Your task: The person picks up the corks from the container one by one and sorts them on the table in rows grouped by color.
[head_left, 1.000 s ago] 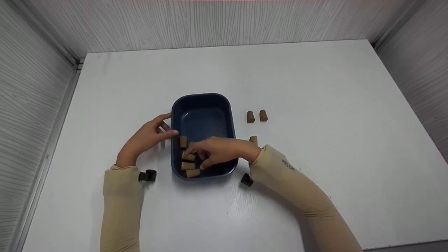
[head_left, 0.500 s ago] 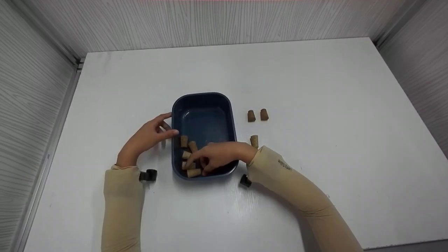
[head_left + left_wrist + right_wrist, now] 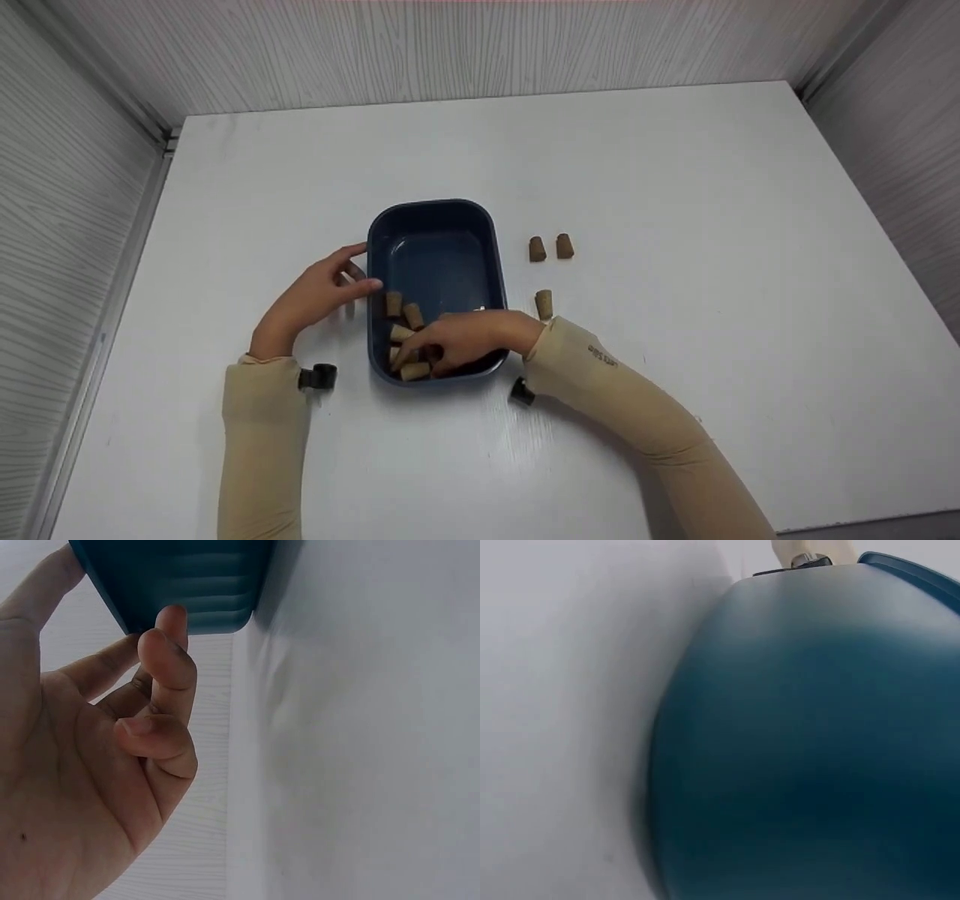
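I have the left hand [image 3: 319, 289] on the left long side of the dark blue tray [image 3: 439, 262], thumb over the rim and forefinger at the same edge farther along, a light hold; in the left wrist view the other fingers bend loosely beside the outer wall. The right hand [image 3: 466, 339] reaches down into the tray's near end, fingers bent among the corks [image 3: 415, 371]. Its forefinger and thumb stand on either side of the nearest one, but I can't tell whether they pinch it; the right wrist view gives me only the tray's outer wall.

At least five corks lie in the tray, gathered toward its near left corner and partly covered by the right hand. Three more rest on the white counter [image 3: 675, 187] to the tray's right: a pale cork [image 3: 544, 304], and two darker corks [image 3: 538, 249] just beside each other farther back.

I judge the corks light and firm with a little give, dry enough not to slip, though their edges might crumble. The taper would let them roll in a curve, so I'd take each across its middle. The tray seems stiff and smooth, light enough to slide when nudged; the rim is where I'd steady it.
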Demonstrator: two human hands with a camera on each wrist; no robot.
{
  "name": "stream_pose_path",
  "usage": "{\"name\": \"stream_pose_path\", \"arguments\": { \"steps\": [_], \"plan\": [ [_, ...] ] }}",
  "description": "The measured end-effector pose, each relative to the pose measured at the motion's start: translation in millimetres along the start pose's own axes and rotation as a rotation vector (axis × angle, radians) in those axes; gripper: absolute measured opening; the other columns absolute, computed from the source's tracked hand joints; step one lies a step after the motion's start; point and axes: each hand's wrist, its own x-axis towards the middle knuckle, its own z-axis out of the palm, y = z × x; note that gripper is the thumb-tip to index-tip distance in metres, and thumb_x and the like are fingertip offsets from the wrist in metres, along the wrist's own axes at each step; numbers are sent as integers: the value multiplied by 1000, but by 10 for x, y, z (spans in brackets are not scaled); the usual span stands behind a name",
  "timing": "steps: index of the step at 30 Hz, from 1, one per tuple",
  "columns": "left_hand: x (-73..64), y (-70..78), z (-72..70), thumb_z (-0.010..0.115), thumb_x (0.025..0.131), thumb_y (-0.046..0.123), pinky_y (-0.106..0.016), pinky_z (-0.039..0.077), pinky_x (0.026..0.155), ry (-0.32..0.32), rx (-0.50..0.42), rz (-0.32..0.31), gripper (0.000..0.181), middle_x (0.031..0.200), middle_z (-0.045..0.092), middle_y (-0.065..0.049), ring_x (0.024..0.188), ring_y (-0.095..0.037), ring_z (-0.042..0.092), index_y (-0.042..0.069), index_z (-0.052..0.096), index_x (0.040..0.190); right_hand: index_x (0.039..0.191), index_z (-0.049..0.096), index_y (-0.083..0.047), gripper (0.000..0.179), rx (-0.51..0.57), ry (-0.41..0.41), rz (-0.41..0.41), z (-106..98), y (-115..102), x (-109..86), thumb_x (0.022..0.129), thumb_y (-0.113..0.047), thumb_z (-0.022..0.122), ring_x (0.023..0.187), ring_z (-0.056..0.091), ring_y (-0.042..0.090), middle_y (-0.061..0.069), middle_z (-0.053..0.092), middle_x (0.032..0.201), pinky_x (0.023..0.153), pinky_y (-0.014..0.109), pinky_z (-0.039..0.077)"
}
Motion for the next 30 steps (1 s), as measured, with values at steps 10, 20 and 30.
{"name": "stream_pose_path", "arguments": {
  "steps": [10,20,30],
  "plan": [
    [8,-4,-5,61,90,53,-32,44,68,2,-4,2,76,111,59,-11,83,-24,56,22,31,152,135,56,-24,44,-24,25,-6,2,-13,4,94,-8,59,84,51,11,4,64,105,76,24,42],
    [14,-17,0,61,90,52,-31,44,67,-7,-18,3,75,111,59,-11,81,-24,57,21,32,152,134,56,-21,45,-9,82,-49,3,27,-14,93,-3,56,79,51,11,2,61,94,75,22,41],
    [1,7,-12,62,91,50,-30,45,64,-11,-26,15,74,110,60,-12,81,-24,57,21,31,152,131,56,-21,37,44,164,-95,-76,17,-122,94,-13,60,79,58,6,1,65,91,75,22,46]
  ]
}}
